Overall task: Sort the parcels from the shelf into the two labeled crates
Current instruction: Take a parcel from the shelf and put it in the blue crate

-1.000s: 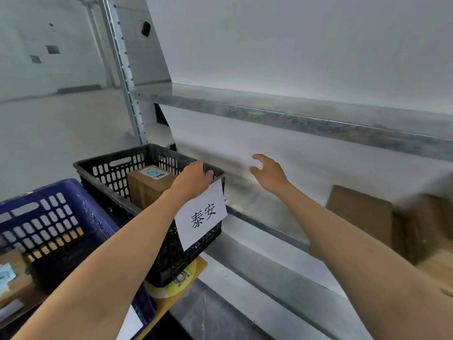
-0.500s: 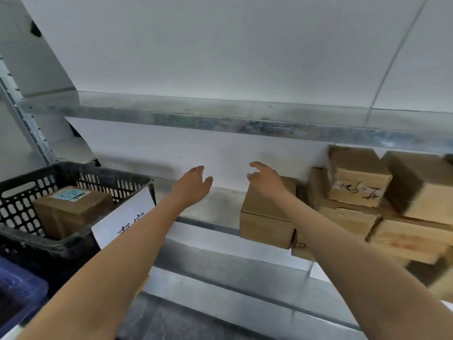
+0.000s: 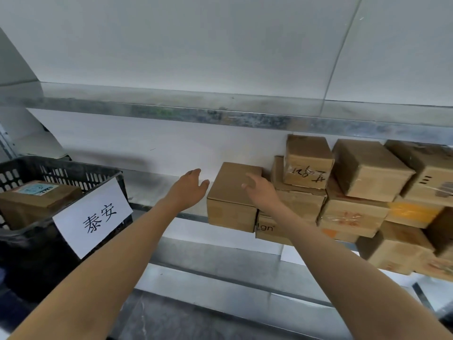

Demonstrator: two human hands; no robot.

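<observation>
Left hand (image 3: 188, 187): stretched out over the shelf (image 3: 157, 185), fingers straight and a little spread, thumb apart; it holds nothing and sits just left of the end box.
Right hand (image 3: 259, 190): in front of the right part of the same box's top, fingers loosely bent and apart, gripping nothing; whether it touches the cardboard cannot be told.
End box (image 3: 232, 200): plain brown cardboard, at the left end of the pile on the shelf, between the two hands.
Other parcels (image 3: 367, 173): brown boxes stacked in layers to the right of the end box, one with dark handwriting on its near face (image 3: 307, 176), some with orange markings.
Black crate (image 3: 61, 168): at the left, beside the shelf.
Paper sign (image 3: 94, 215): white, tilted, with two black characters, on the crate's near right rim.
Parcel in crate (image 3: 36, 200): a brown box with a blue label on top.
Upper shelf (image 3: 220, 116): a metal edge running across above the pile.
</observation>
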